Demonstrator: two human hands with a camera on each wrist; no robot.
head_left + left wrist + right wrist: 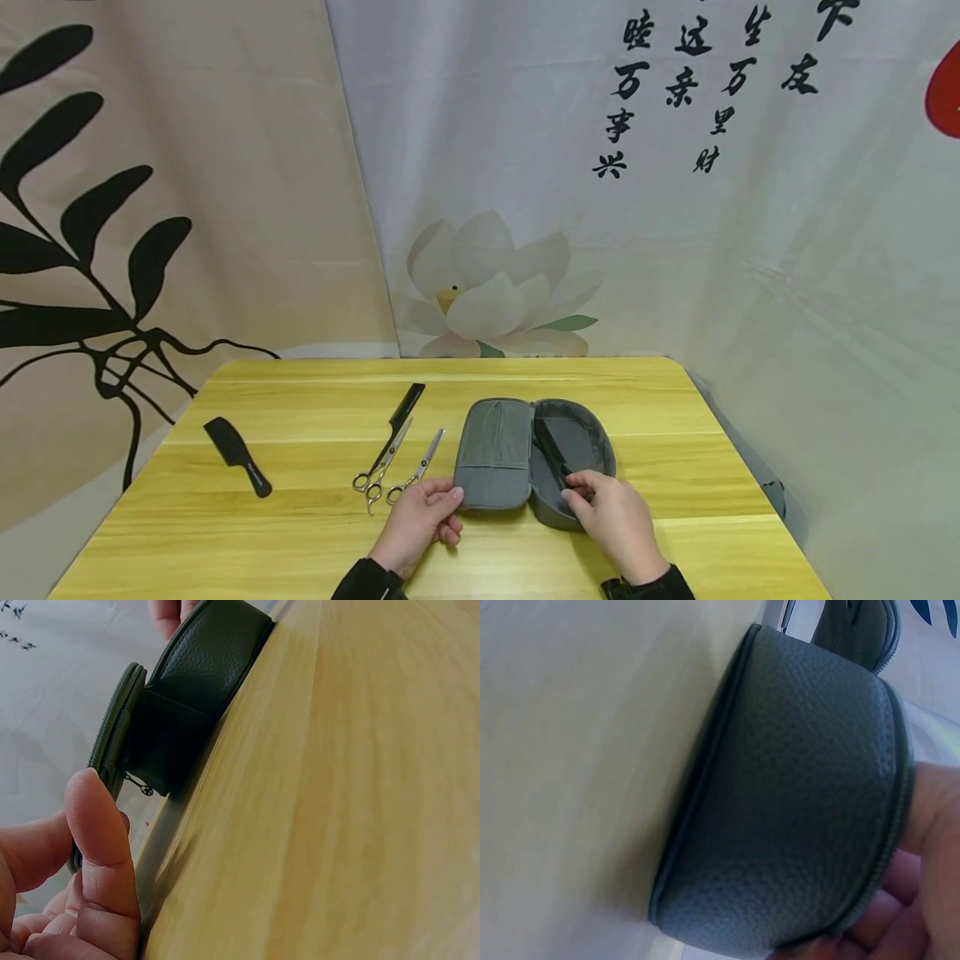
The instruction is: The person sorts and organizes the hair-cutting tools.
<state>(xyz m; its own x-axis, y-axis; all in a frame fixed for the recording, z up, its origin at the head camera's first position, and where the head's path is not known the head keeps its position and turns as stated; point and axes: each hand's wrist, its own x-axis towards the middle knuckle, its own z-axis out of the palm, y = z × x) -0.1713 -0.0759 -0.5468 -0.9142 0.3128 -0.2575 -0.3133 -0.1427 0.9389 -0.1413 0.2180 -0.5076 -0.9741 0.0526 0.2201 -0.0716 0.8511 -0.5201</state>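
A grey zip case (495, 492) lies unfolded on the table, its lid to the left and its deep half to the right. With thumb and forefinger my left hand (420, 521) pinches the lid's near left corner; the left wrist view shows the lid edge (112, 742) raised off the table. My right hand (621, 521) reaches over the near rim of the deep half and pinches the lower end of a slim black comb (551, 450), which slants inside. In the right wrist view the case's wall (795, 787) hides the comb and fingertips.
Left of the case lie two pairs of scissors (390, 450) (427, 458) and a black tail comb (405, 407). A wide black comb with a handle (228, 442) is farther left on the wooden table (300, 550). Printed curtains (525, 125) hang behind.
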